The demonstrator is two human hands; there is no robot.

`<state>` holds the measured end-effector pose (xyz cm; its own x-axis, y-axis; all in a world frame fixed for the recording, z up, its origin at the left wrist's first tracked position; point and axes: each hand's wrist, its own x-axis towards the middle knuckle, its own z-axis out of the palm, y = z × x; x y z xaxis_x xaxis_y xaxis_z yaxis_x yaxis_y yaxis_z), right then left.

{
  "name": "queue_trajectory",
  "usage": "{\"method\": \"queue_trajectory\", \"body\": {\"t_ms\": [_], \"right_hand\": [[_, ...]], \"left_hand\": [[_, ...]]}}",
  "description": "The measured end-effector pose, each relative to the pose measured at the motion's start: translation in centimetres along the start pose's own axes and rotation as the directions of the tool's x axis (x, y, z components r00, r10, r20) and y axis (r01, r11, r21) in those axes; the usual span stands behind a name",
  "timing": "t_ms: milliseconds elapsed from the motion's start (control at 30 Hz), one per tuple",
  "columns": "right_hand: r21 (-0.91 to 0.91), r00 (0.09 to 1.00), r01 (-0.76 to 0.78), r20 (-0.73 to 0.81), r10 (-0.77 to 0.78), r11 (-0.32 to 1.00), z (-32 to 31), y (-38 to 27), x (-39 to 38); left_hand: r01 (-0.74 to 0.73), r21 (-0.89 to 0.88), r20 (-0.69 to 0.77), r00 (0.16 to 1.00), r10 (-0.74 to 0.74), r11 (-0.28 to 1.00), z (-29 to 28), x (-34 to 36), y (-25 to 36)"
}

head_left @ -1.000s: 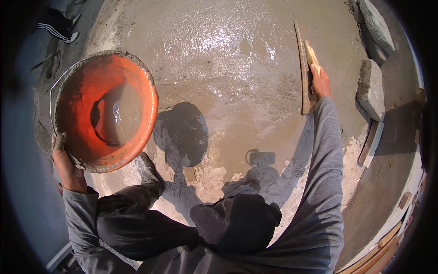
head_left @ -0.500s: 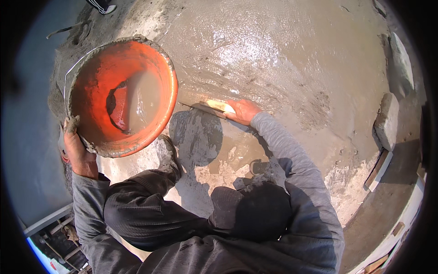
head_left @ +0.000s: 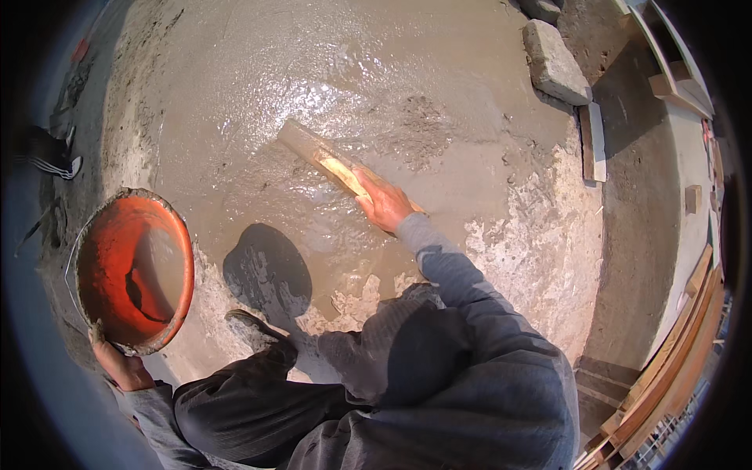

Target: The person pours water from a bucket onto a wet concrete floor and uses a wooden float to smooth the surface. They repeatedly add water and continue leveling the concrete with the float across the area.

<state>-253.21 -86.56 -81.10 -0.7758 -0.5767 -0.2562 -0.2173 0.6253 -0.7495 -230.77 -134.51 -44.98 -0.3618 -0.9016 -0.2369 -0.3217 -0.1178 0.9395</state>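
My left hand (head_left: 121, 365) grips the mud-caked rim of an orange bucket (head_left: 184, 282) at the lower left. The bucket is tilted toward me and has thin grey liquid and a dark-edged patch inside. My right hand (head_left: 385, 204) is closed around the pale handle of a long finishing trowel (head_left: 301, 143). Its blade lies on the wet grey cement (head_left: 258, 176), angled toward the far left. The trowel's near end is mostly covered by my hand.
Concrete blocks (head_left: 554, 64) line the far right edge of the cement. Wooden planks (head_left: 681, 356) lie at the lower right. Another person's shoe (head_left: 69, 166) shows at the far left. Rough, pale, partly coated ground (head_left: 533, 243) lies to my right.
The trowel has swept farther out over the wet cement and turned in my right hand. My view has shifted to the right, and the bucket now appears farther left and lower, still in my left hand.
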Motion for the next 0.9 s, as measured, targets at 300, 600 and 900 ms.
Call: {"method": "queue_trajectory", "body": {"t_ms": [300, 600, 900], "right_hand": [[0.024, 0.639, -0.463, -0.684, 0.352, 0.886, -18.2, 18.0, -18.4], [0.76, 0.447, -0.179, -0.503, 0.739, 0.625, -17.0, 10.9, -6.9], [0.383, 0.927, -0.119, -0.289, 0.241, 0.916, 0.9, 2.2, 19.5]], "left_hand": [[-0.023, -0.07, 0.123, 0.992, 0.031, 0.997, 1.9, 1.0, -1.9], [-0.119, -0.146, 0.065, 0.989, 0.13, 0.982, 2.9, -0.2, -2.3], [-0.094, -0.105, -0.121, 0.989, 0.081, 0.99, 1.5, -1.8, -3.3]]}}
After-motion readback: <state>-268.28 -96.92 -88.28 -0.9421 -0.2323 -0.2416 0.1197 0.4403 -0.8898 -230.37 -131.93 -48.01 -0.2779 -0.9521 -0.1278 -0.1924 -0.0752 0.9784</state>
